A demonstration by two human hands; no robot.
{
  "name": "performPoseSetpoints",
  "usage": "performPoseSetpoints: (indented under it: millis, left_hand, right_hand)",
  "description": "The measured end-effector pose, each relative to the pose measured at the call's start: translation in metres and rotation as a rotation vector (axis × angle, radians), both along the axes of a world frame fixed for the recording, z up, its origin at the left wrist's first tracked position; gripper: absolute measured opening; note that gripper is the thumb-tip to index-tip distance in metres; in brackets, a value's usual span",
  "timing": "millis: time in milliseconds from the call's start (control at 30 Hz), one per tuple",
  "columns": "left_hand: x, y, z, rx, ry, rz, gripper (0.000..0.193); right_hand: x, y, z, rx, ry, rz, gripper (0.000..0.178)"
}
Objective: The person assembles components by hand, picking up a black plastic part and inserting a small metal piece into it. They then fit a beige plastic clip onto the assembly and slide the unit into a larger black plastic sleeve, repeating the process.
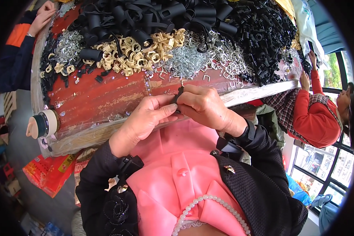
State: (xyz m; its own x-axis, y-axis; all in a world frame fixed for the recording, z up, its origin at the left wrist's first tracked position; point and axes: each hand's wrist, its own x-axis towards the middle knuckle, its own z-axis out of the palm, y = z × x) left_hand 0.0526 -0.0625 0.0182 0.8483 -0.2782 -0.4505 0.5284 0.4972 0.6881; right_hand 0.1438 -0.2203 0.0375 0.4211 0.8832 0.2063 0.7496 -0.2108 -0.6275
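Just past the near edge of the red worktable, my left hand [139,120] and my right hand [204,108] meet. Both are closed on one small black plastic part [179,94]. The left thumb and fingers pinch it from one side, and the curled right fingers grip its upper end. Much of the part is covered by the fingers, so its exact kind cannot be made out. Beyond my hands lie heaps of tan plastic clips [145,55], small metal springs [187,61] and bent wire hooks [232,67].
Black tubes with straps [126,17] and small black fittings [263,43] are heaped at the back of the worktable [106,94]. A round white-and-green object [48,122] stands at the left corner. Co-workers' hands [43,17] are at far left and at right, beside a red sleeve [312,114].
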Motion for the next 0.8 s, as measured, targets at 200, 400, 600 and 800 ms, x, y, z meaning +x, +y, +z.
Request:
performPoseSetpoints:
  millis: [200,400,600,800]
  left_hand:
    - [0.005,-0.001,-0.009,-0.044,0.004,0.027,0.031]
    - [0.008,-0.002,-0.013,-0.122,0.005,0.089,0.033]
    - [0.007,0.002,-0.014,-0.183,0.018,0.082,0.032]
    - [0.006,0.000,-0.017,-0.196,0.040,0.076,0.032]
  right_hand:
    - [0.006,-0.003,-0.009,0.059,0.104,-0.013,0.014]
    - [0.012,-0.006,-0.011,0.121,0.146,0.016,0.015]
    - [0.018,-0.016,-0.006,0.176,0.223,0.043,0.016]
    - [0.016,-0.021,-0.002,0.111,0.201,0.119,0.021]
